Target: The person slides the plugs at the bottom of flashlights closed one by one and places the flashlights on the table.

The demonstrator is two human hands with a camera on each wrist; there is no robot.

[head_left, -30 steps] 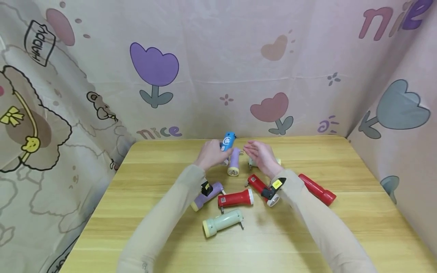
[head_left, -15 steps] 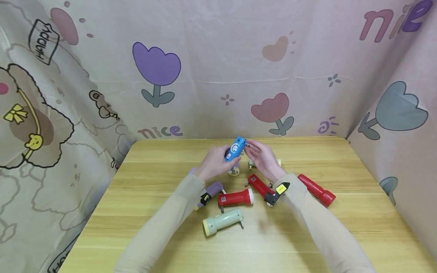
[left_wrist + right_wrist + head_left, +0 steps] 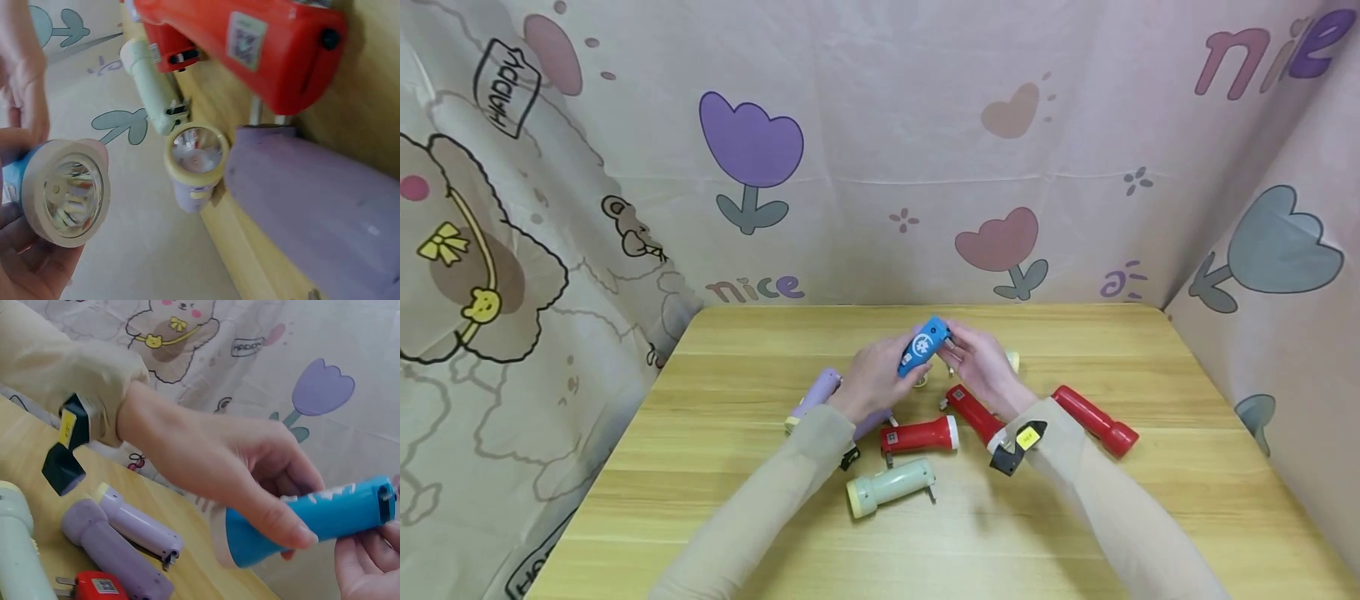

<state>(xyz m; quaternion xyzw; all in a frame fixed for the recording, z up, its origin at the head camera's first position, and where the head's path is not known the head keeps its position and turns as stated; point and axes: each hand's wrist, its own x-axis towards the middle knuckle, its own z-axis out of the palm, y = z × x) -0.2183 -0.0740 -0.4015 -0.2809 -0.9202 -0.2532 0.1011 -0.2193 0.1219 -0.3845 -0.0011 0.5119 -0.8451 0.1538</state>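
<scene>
My left hand (image 3: pixel 876 379) grips a blue flashlight (image 3: pixel 922 347) round its barrel, above the table and tilted with its tail up to the right. The white-rimmed lens faces the camera in the left wrist view. Metal plug prongs stick out from the tail. At that end, the fingers of my right hand (image 3: pixel 985 367) bend about the tail and prongs; the right wrist view shows fingertips (image 3: pixel 359 556) under it and a bit of finger beyond it. A purple flashlight (image 3: pixel 195 162) lies under the hands, mostly hidden in the head view.
Red flashlights (image 3: pixel 917 435) lie at the centre and right. A pale green flashlight (image 3: pixel 891 487) is nearest the front, and another (image 3: pixel 150 87) is partly behind my right hand. Two purple flashlights (image 3: pixel 815 396) lie left. A printed curtain (image 3: pixel 850 150) closes the wooden table's (image 3: pixel 730 358) back.
My left hand has lifted the blue flashlight from the back and brought it right and nearer, tilting it. My right hand has closed in on its tail end.
</scene>
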